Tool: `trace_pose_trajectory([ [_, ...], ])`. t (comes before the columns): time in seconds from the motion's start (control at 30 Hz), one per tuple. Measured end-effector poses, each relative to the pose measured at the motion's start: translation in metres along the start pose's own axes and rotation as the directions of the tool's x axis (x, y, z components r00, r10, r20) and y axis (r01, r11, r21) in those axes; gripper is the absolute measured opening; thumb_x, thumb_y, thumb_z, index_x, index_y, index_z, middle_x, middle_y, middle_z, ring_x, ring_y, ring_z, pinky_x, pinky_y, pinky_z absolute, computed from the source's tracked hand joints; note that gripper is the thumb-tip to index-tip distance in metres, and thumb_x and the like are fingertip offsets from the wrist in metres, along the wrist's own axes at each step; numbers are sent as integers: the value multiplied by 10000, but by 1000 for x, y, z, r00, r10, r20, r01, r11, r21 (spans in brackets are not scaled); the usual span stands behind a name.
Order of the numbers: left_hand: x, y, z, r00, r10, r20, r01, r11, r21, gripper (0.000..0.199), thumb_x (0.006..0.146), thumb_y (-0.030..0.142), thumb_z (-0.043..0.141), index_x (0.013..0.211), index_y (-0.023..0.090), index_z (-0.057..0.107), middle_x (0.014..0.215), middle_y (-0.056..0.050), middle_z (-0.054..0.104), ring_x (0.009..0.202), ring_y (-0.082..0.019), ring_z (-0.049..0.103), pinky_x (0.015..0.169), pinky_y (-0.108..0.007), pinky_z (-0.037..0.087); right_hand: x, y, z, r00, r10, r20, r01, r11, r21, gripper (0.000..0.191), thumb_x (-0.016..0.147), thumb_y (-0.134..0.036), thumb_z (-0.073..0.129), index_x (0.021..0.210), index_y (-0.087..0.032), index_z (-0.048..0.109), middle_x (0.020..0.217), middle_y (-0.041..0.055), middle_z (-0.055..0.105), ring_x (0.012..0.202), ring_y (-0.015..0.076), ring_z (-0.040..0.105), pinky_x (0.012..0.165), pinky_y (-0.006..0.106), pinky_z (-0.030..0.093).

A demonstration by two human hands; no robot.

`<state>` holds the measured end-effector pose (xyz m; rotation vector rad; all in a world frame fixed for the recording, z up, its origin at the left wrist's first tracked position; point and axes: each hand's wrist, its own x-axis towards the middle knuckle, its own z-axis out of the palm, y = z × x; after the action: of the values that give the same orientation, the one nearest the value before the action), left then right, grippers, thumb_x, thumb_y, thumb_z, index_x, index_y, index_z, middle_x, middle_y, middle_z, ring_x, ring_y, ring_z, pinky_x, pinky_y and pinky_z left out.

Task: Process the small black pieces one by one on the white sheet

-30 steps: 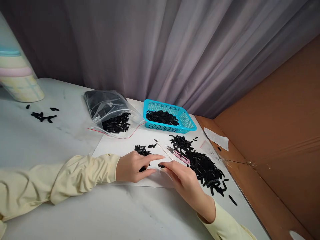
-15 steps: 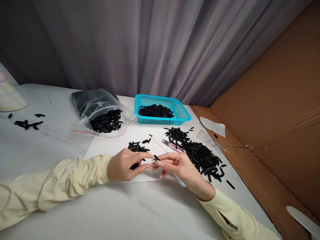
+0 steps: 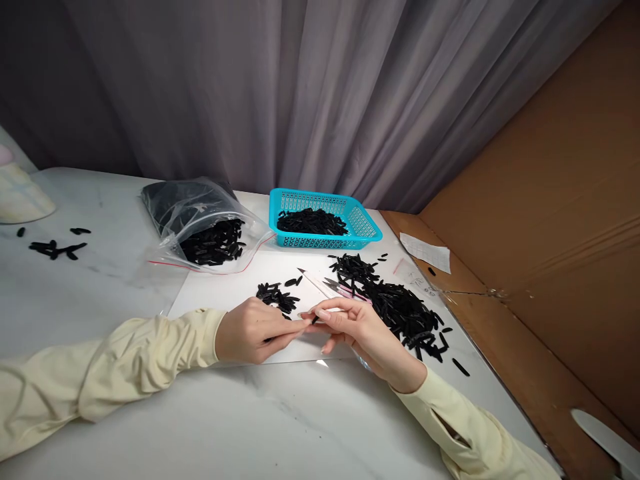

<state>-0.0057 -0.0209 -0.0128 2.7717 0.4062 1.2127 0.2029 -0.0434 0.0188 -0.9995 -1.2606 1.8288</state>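
My left hand (image 3: 255,330) is closed, thumb and index fingertips pinched together at the near end of a small black elongated piece (image 3: 315,320). My right hand (image 3: 360,337) grips the same piece between thumb and fingers, its other fingers loosely curled. A dark bit shows beneath my left fingers; most of it is hidden. Just beyond my left hand lies a small pile of black pieces (image 3: 276,296) on a white sheet (image 3: 200,293). A larger heap of black pieces (image 3: 405,310) spreads to the right of my right hand. Pink-handled scissors (image 3: 343,288) lie behind my fingers, beside a pointed white tool (image 3: 315,283).
A turquoise basket (image 3: 327,243) with black pieces stands at the back. Left of it lies an open zip bag (image 3: 200,207) spilling similar pieces. Several loose pieces (image 3: 57,250) sit far left near a pale cup (image 3: 23,193). A cardboard wall (image 3: 550,200) rises at right.
My left thumb and index finger have come from spread apart to pinched together. My right fingers have tilted slightly, and the black piece between the hands has turned.
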Motion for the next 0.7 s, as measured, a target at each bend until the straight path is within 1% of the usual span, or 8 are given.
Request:
trace_pose_trajectory([
  [0.07,1,1,-1,1000,-6,11,6,1000,-9,213,866,90,478,1029,124,611,572,5,657,401,-92,521,389,-218,328,1,0,0,1000,6,12,-7,999,34,169,791,-312,654,858,-160,685,935,84,687,843,187,672,545,202,536],
  [0.17,2,2,-1,998,-67,-8,66,996,-68,211,872,110,487,1048,136,601,622,0,682,414,-78,540,396,-190,354,3,2,-1,1000,7,-24,-6,999,36,183,775,-300,671,887,-157,691,877,69,680,788,161,660,520,187,506],
  [0.23,2,3,-1,989,-138,-43,134,987,-94,175,877,145,502,1017,133,606,571,16,659,395,-68,529,403,-172,371,3,3,-2,999,17,-48,-16,999,32,233,762,-292,683,949,-155,694,823,50,668,695,122,630,509,188,483],
  [0.33,2,2,1,975,-206,-81,199,976,-89,168,888,204,511,999,122,608,473,50,588,365,-61,502,412,-157,390,3,4,-4,998,53,-25,-52,999,7,309,747,-276,695,1034,-162,681,814,19,644,589,66,557,591,222,483],
  [0.4,2,1,2,976,-204,-78,196,976,-95,190,893,211,508,1030,117,600,465,56,580,366,-59,502,410,-150,396,2,4,-3,998,65,26,-64,997,-31,350,748,-267,693,1081,-163,660,825,14,636,577,57,535,645,247,478],
  [0.47,2,0,2,980,-188,-70,179,978,-111,202,895,200,505,1055,115,595,494,45,611,381,-58,520,418,-145,408,2,4,-2,996,63,68,-59,997,-57,423,749,-264,691,1150,-157,613,811,18,642,591,70,540,655,264,474],
  [0.57,1,-2,2,988,-151,-43,143,979,-142,187,891,175,507,1037,113,606,582,1,679,427,-73,571,438,-155,430,1,7,0,997,50,55,-47,998,-49,524,726,-264,714,1206,-161,532,790,17,656,616,101,581,673,293,484],
  [0.7,1,-3,2,994,-109,25,111,979,-172,182,880,149,514,1024,127,622,678,-42,717,442,-89,585,412,-175,416,0,11,2,999,18,37,-17,999,-44,535,724,-263,718,1198,-205,479,821,13,669,663,122,616,727,315,485],
])
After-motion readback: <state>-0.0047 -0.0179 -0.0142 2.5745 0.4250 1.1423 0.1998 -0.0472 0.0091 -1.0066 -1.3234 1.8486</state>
